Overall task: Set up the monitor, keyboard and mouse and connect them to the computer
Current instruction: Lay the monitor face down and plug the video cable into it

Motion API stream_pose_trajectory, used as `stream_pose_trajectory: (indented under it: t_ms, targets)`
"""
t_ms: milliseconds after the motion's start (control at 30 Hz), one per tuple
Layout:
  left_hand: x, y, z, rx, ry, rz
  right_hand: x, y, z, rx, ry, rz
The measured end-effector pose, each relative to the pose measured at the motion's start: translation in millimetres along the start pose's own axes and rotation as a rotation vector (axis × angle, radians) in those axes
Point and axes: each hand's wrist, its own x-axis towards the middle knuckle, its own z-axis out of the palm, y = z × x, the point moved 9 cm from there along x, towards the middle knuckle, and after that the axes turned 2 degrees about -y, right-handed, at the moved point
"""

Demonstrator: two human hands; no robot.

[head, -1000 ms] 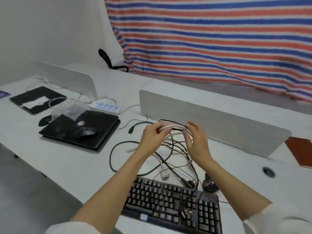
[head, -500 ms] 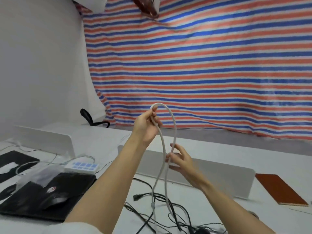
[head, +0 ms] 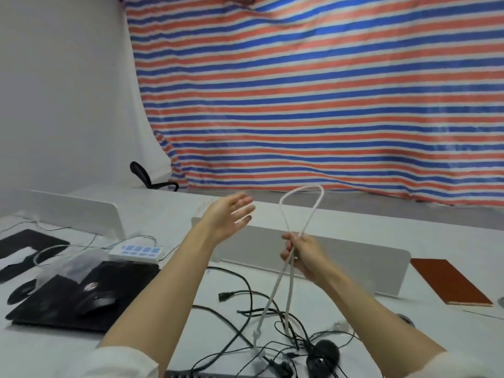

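Above the white surface (head: 68, 347) two bare arms reach out. On the right hand (head: 302, 255) the fingers are curled around a white cable (head: 290, 268) and pinch it where its two strands meet. A loop of the cable stands up above that hand, and both strands hang down to the surface. The left hand (head: 227, 218) is up in the air with its fingers spread wide, and it holds nothing. It is near the loop but does not touch it. Below the hands lies a messy pile of black cables (head: 245, 309), and a black plug (head: 226, 296) sits at the end of one of them. A black mouse (head: 323, 351) lies in the pile, near the bottom. Just the top edge of a black keyboard (head: 207, 375) shows at the very bottom. To the left a black laptop (head: 81, 301) lies flat and closed, with another mouse (head: 95, 302) and a clear plastic bag (head: 71, 264) on top of it. Behind the laptop is a white power strip (head: 137, 252) with blue squares. A low grey divider (head: 354, 255) runs across the surface behind the hands. To the right lies a flat brown board (head: 451, 282). Far back hangs a big sheet (head: 327, 91) with red, white and blue stripes, and the back of a black chair (head: 144, 175) pokes up.
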Motion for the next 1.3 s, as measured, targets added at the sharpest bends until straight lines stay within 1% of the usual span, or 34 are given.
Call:
stream_pose_trajectory:
  t_ms: [67, 133, 200, 233, 300, 367, 467, 533, 600, 733, 800, 900, 967, 1033, 1100, 1167, 1233, 1300]
  targets:
    - [-3, -30, -2, 0.213, -0.055, -0.012, 9, -25, -5, 0.164, 0.057, -0.014]
    - [-6, -64, 1, 0.419, -0.158, -0.047, 14, -49, -2, 0.333, 0.043, -0.025]
    - [-8, -91, 13, 0.55, -0.289, -0.078, 16, -71, 5, 0.451, 0.019, -0.025]
    - [-9, -100, 23, 0.577, -0.341, -0.072, 18, -82, 9, 0.503, 0.004, -0.026]
    - [-11, -101, 41, 0.619, -0.383, 0.002, 21, -103, 17, 0.612, -0.024, -0.029]
    - [-9, -90, 52, 0.586, -0.347, 0.078, 24, -119, 18, 0.697, -0.021, -0.042]
    - [-3, -74, 57, 0.436, -0.265, 0.144, 26, -125, 5, 0.758, -0.004, -0.093]
    - [3, -62, 57, 0.435, -0.228, 0.204, 27, -116, -6, 0.678, -0.022, -0.114]
    - [10, -49, 58, 0.42, -0.196, 0.25, 30, -91, -17, 0.55, -0.039, -0.084]
    - [29, -35, 66, 0.284, -0.186, 0.189, 24, -33, -33, 0.325, -0.029, 0.009]
    - [36, -32, 71, 0.179, -0.195, 0.161, 14, -9, -28, 0.132, -0.102, 0.053]
    - [45, -30, 74, -0.001, -0.206, 0.109, 0, 18, -11, -0.152, -0.283, 0.096]
    - [49, -31, 74, -0.089, -0.205, 0.076, -1, 23, -2, -0.375, -0.336, 0.054]
    - [50, -34, 74, -0.112, -0.208, 0.065, -1, 16, 2, -0.586, -0.306, -0.057]
    - [48, -36, 72, -0.009, -0.197, 0.087, -2, 9, 5, -0.686, -0.266, -0.132]
    - [44, -38, 65, 0.23, -0.157, 0.11, 0, 9, 2, -0.697, -0.217, -0.16]
    - [41, -45, 51, 0.434, -0.101, 0.094, 6, 12, -12, -0.569, -0.113, -0.126]
    - [38, -61, 30, 0.535, -0.042, 0.066, 12, 19, -32, -0.306, 0.007, -0.047]
